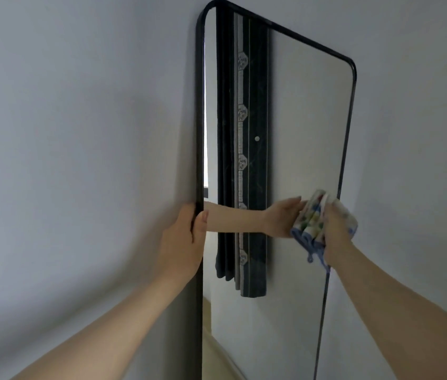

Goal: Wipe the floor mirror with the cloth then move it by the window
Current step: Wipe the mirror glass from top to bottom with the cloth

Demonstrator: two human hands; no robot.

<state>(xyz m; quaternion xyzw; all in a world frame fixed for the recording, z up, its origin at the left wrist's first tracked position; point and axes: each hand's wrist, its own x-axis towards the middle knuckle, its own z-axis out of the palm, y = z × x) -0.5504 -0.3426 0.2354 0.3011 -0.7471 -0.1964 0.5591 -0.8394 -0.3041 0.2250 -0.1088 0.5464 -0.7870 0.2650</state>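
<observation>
A tall floor mirror [299, 119] with a thin black frame and rounded corners leans against a pale wall. My left hand [182, 239] grips the frame's left edge at mid height, thumb on the front. My right hand [336, 231] holds a bunched white cloth with blue and green print [311, 218] against the glass near the right edge. The glass reflects my right hand and forearm, and a dark curtain with a patterned strip.
Plain grey-white wall [79, 133] lies on both sides of the mirror. A bright strip of window shows reflected along the mirror's left edge. A bit of light floor shows reflected at the mirror's bottom.
</observation>
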